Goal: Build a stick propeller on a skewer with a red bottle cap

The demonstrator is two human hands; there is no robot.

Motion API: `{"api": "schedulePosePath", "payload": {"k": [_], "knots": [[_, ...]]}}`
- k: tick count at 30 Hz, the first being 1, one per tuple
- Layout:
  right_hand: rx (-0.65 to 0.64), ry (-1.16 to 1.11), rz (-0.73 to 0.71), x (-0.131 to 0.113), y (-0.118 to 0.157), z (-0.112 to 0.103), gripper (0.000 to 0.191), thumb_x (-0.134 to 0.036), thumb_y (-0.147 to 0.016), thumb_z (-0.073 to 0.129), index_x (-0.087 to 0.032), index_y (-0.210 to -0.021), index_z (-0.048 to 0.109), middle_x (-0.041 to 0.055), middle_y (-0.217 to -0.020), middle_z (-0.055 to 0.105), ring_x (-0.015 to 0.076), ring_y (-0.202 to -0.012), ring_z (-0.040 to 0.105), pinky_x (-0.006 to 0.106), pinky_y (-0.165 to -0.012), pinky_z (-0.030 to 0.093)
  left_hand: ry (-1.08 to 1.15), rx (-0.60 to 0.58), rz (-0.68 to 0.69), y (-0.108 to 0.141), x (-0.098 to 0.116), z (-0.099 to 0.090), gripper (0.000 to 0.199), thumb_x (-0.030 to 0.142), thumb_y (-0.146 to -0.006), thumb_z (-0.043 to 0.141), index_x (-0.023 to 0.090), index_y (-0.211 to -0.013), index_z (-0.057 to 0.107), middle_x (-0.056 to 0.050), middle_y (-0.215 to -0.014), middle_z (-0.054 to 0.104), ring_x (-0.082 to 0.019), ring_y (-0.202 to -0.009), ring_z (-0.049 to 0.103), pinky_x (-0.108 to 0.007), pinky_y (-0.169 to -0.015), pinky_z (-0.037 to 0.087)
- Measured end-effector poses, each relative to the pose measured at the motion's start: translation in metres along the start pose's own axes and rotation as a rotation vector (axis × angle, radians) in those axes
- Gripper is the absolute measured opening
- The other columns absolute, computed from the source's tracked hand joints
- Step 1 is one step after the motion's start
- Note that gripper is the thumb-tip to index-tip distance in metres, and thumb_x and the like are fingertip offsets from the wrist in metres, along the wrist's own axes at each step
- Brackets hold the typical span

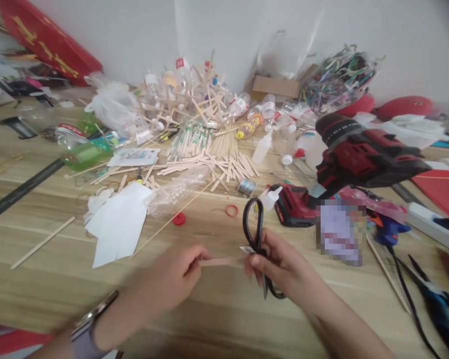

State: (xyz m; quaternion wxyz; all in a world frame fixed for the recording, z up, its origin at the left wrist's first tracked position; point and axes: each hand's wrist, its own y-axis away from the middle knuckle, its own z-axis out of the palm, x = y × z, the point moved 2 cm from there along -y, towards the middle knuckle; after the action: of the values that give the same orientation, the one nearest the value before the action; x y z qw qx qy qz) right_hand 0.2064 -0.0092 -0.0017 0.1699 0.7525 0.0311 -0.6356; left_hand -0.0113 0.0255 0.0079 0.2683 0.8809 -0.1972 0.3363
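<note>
My left hand [187,271], a watch on its wrist, is closed on one end of a flat wooden craft stick [219,262]. The stick points right, toward my right hand [275,262], which is closed around a pair of black-handled scissors [258,234]. One handle loop sticks up above the fingers, and a blade points down past them. Whether the right fingertips also touch the stick's far end, I cannot tell. A red bottle cap [178,219] and a red ring [231,211] lie on the wooden table just beyond my hands.
Beyond lie loose craft sticks [187,164], thin skewers [224,144] and several plastic bottles [239,105]. A red cordless drill [362,154] stands right, near a blue glue gun [391,233] and pliers [437,304]. White paper [121,219] and a single stick [43,243] lie left.
</note>
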Motion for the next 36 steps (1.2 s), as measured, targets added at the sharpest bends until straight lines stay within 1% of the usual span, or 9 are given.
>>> {"api": "schedulePosePath", "payload": {"k": [7, 11, 16, 20, 23, 25, 27, 32, 36], "knots": [[-0.060, 0.241, 0.199, 0.006, 0.003, 0.010, 0.012, -0.029, -0.088, 0.050, -0.022, -0.083, 0.042, -0.0011, -0.068, 0.063, 0.0126, -0.053, 0.060, 0.024, -0.050, 0.048, -0.177, 0.000, 0.027, 0.003, 0.006, 0.019, 0.024, 0.011, -0.083, 0.040, 0.018, -0.087, 0.063, -0.006, -0.090, 0.069, -0.022, -0.088, 0.063, -0.033, -0.080, 0.044], [-0.085, 0.304, 0.251, 0.009, 0.001, 0.015, 0.007, -0.021, -0.087, 0.048, -0.022, -0.082, 0.042, -0.0014, -0.064, 0.064, 0.0143, -0.056, 0.064, 0.026, -0.053, 0.050, -0.272, -0.006, 0.008, 0.001, 0.011, 0.022, 0.022, 0.010, -0.084, 0.040, 0.018, -0.090, 0.059, -0.008, -0.091, 0.069, -0.023, -0.089, 0.065, -0.034, -0.079, 0.045], [-0.096, 0.337, 0.271, 0.007, -0.001, 0.013, 0.009, -0.020, -0.087, 0.047, -0.022, -0.080, 0.042, -0.0007, -0.064, 0.065, 0.0150, -0.056, 0.066, 0.027, -0.055, 0.051, -0.436, -0.030, 0.027, 0.001, 0.007, 0.017, 0.022, 0.009, -0.088, 0.036, 0.018, -0.097, 0.054, -0.007, -0.080, 0.066, -0.022, -0.073, 0.064, -0.031, -0.065, 0.045], [-0.101, 0.345, 0.273, 0.006, -0.002, 0.014, 0.008, -0.021, -0.088, 0.046, -0.022, -0.081, 0.042, -0.0004, -0.065, 0.065, 0.0150, -0.056, 0.066, 0.027, -0.055, 0.052, -0.652, 0.103, -0.018, 0.008, -0.008, 0.004, 0.034, -0.001, -0.087, 0.028, 0.014, -0.105, 0.053, -0.007, -0.077, 0.064, -0.022, -0.067, 0.061, -0.032, -0.061, 0.045], [-0.109, 0.348, 0.271, 0.005, -0.003, 0.016, 0.009, -0.023, -0.088, 0.046, -0.022, -0.080, 0.042, -0.0006, -0.064, 0.065, 0.0148, -0.056, 0.065, 0.026, -0.054, 0.051, -0.726, 0.093, 0.192, 0.018, -0.010, 0.014, 0.030, -0.003, -0.084, 0.036, 0.013, -0.093, 0.059, -0.010, -0.092, 0.065, -0.022, -0.085, 0.061, -0.035, -0.078, 0.049], [-0.117, 0.353, 0.272, 0.005, -0.003, 0.017, 0.009, -0.023, -0.088, 0.045, -0.022, -0.079, 0.042, -0.0009, -0.064, 0.064, 0.0143, -0.055, 0.065, 0.026, -0.054, 0.051, -0.791, 0.074, 0.486, 0.026, -0.006, 0.031, 0.029, 0.000, -0.085, 0.040, 0.011, -0.102, 0.061, -0.013, -0.107, 0.065, -0.024, -0.098, 0.059, -0.035, -0.086, 0.048], [-0.128, 0.366, 0.273, 0.004, -0.003, 0.017, 0.010, -0.023, -0.088, 0.044, -0.022, -0.079, 0.042, -0.0013, -0.064, 0.063, 0.0132, -0.054, 0.063, 0.025, -0.053, 0.050, -0.855, 0.148, 0.634, 0.032, -0.004, 0.046, 0.032, 0.001, -0.086, 0.042, 0.007, -0.111, 0.061, -0.016, -0.119, 0.062, -0.025, -0.107, 0.057, -0.034, -0.089, 0.048], [-0.176, 0.481, 0.280, -0.006, 0.000, 0.012, 0.011, -0.024, -0.088, 0.049, -0.021, -0.078, 0.046, -0.0025, -0.065, 0.062, 0.0105, -0.048, 0.055, 0.021, -0.045, 0.041, -0.945, 0.212, 0.698, 0.034, -0.008, 0.064, 0.032, 0.001, -0.083, 0.044, 0.006, -0.107, 0.064, -0.017, -0.117, 0.065, -0.024, -0.108, 0.059, -0.033, -0.091, 0.047], [-0.154, 1.034, 0.212, -0.021, 0.001, 0.012, 0.014, -0.029, -0.090, 0.053, -0.020, -0.079, 0.053, 0.0031, -0.075, 0.069, 0.0180, -0.065, 0.064, 0.025, -0.052, 0.038, -0.960, 0.225, 0.693, 0.035, -0.010, 0.062, 0.034, 0.001, -0.082, 0.045, 0.005, -0.111, 0.063, -0.018, -0.118, 0.066, -0.025, -0.108, 0.060, -0.033, -0.090, 0.048]]}}
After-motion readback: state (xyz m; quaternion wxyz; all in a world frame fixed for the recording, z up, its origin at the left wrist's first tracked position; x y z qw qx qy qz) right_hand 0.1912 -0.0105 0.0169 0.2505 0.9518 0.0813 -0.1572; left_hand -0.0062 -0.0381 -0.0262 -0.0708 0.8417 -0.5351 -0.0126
